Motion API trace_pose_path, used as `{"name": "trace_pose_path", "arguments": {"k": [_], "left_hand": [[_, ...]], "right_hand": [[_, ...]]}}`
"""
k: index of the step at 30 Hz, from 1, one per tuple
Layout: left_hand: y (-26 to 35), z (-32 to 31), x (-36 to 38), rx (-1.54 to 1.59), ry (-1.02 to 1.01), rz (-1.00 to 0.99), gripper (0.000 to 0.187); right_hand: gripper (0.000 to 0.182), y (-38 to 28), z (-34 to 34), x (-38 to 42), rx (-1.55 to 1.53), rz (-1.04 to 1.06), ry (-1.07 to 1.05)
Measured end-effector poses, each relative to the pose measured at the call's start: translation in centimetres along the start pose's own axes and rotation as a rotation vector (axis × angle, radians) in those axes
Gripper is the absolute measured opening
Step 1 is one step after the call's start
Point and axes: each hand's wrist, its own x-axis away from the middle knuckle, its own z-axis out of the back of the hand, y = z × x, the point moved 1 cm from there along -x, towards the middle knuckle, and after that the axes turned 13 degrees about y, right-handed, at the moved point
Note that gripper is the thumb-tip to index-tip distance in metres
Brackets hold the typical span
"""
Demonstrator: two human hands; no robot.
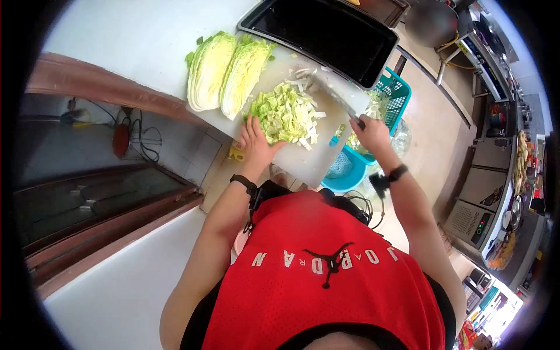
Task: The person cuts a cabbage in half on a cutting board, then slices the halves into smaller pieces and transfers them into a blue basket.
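We press our left hand (255, 142) flat, fingers spread, against the chopped cabbage (286, 114) heaped on the cutting board (326, 154). Our right hand (371, 134) grips the knife (333, 98), arm extended, blade angled over the pile's far edge.

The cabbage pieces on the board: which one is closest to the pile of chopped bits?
The right-hand cabbage half, which lies next to the chopped pile. The other cabbage half lies farther left, on its far side.
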Motion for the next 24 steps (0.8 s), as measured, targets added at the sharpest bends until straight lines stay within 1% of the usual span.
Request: {"name": "trace_pose_path", "arguments": {"k": [4,6,9,13,16,18,22,24], "left_hand": [[-0.3,-0.6,-0.5,0.061,-0.041,-0.021,0.117],[-0.3,-0.8,-0.7,0.084,-0.056,-0.033,0.117],[-0.4,-1.2,-1.0,0.108,-0.057,-0.062,0.115],[-0.3,-0.9,-1.2,0.11,-0.068,-0.064,0.114],[-0.5,-0.8,-1.3,0.109,-0.085,-0.056,0.114],[-0.5,-0.9,-1.3,0.106,-0.086,-0.052,0.114],[-0.6,-0.8,-1.1,0.115,-0.069,-0.069,0.115],[-0.7,-1.0,-1.3,0.121,-0.062,-0.069,0.115]], "right_hand": [[0.043,-1.4,2.1,1.1,0.045,0.008,-0.072],[0.041,-1.5,2.1,1.3,0.01,-0.002,0.073],[0.04,-1.8,2.1,0.1,0.054,-0.012,0.136],[0.041,-1.7,1.2,-1.1,0.089,0.008,0.144],[0.04,-1.7,0.2,-1.3,0.125,0.001,0.131],[0.041,-1.8,-0.1,-1.2,0.128,-0.043,0.132],[0.042,-2.4,1.1,-0.6,0.083,-0.05,0.082],[0.041,-2.7,2.5,0.0,0.052,-0.024,-0.044]]}}
